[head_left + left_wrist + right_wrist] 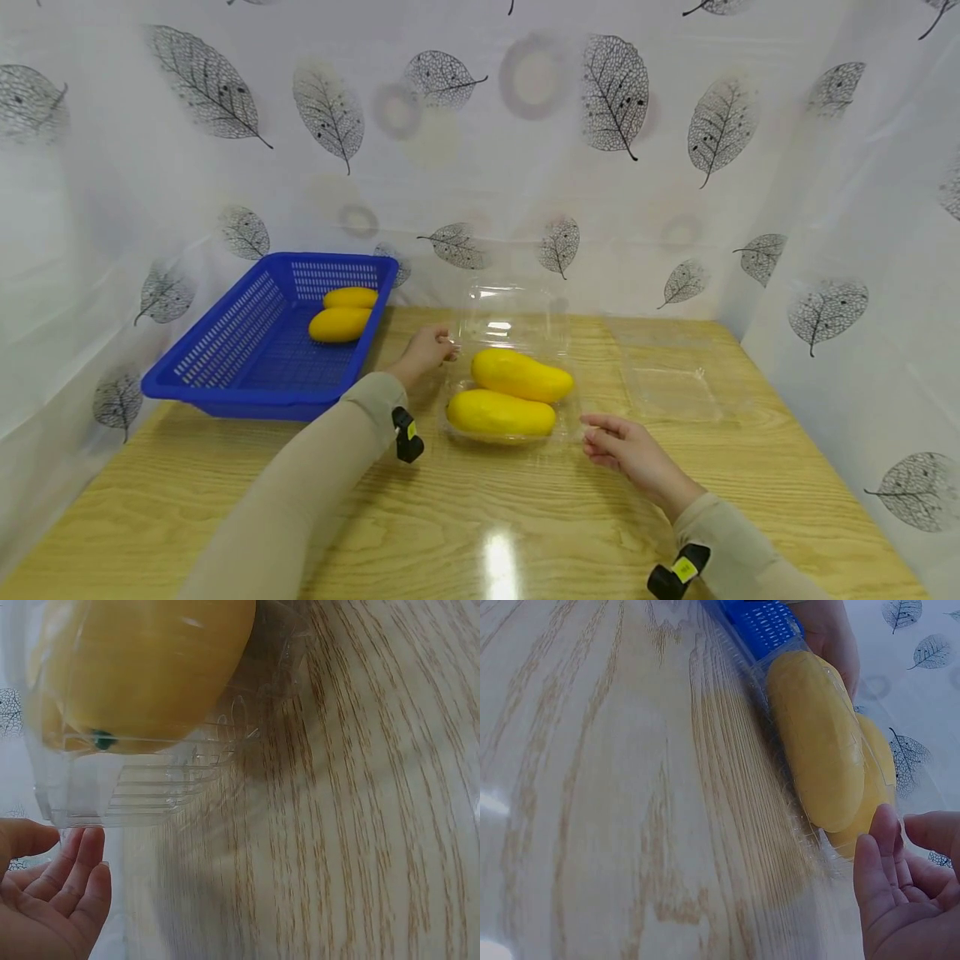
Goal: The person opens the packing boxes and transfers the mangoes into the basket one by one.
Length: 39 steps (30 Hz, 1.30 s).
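A clear plastic clamshell box (459,429) lies on the table with its lid (517,312) raised at the back. Two yellow mango-shaped fruits (517,375) lie side by side in its base; a green stem spot (103,739) shows on one. At the box's left side, my left hand (425,354) pinches the clear edge between thumb and fingertips. My right hand (911,892) is at the front right corner, thumb and fingers apart and gently bent, fingertips close to the rim. Whether they touch it is hard to tell.
A blue plastic basket (247,396) stands at the left, holding two more yellow fruits (339,325). Another clear plastic box (675,392) lies at the right rear of the wooden table (420,533). A leaf-print curtain (480,192) hangs behind and along the sides.
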{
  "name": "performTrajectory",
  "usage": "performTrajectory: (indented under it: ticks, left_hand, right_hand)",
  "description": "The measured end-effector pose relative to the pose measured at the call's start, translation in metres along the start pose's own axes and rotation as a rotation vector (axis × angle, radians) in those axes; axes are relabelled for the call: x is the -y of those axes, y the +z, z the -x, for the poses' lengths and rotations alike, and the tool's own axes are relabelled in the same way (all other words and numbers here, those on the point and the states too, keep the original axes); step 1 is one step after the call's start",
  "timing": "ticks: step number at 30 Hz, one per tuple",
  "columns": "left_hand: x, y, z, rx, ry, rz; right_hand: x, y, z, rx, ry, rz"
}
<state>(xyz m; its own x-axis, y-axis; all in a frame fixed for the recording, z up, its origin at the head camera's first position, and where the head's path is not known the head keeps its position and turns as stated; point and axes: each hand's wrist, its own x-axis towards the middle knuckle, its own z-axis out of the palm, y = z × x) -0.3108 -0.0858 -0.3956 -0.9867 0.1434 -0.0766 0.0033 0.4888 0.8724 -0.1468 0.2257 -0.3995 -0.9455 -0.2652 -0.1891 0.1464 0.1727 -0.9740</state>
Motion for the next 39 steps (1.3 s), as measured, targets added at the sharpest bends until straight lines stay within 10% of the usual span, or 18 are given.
performTrajectory:
  ticks: [4,12,15,19,26,39]
  left_hand:
    - [-0.017,-0.005,0.022,0.029,-0.032,0.008]
    - [0.0,-0.006,0.012,0.063,-0.001,-0.014]
    - [0.041,-0.003,-0.024,0.087,0.11,0.007]
    - [0.056,-0.004,-0.039,0.118,0.118,-0.057]
    - [-0.012,-0.017,0.038,0.094,0.144,-0.357]
    - [-0.043,0.002,0.055,0.128,0.311,-0.756]
  right_hand:
    - [0.0,0.001,0.0,0.003,-0.004,0.001]
    - [0.001,0.002,0.0,-0.019,0.007,0.002]
    - [0.001,0.002,0.0,-0.026,0.004,0.006]
    - [0.001,0.003,0.0,-0.027,-0.002,0.011]
    - [0.002,0.003,0.001,-0.024,-0.008,0.015]
    - [0.002,0.003,0.001,-0.025,-0.003,0.012]
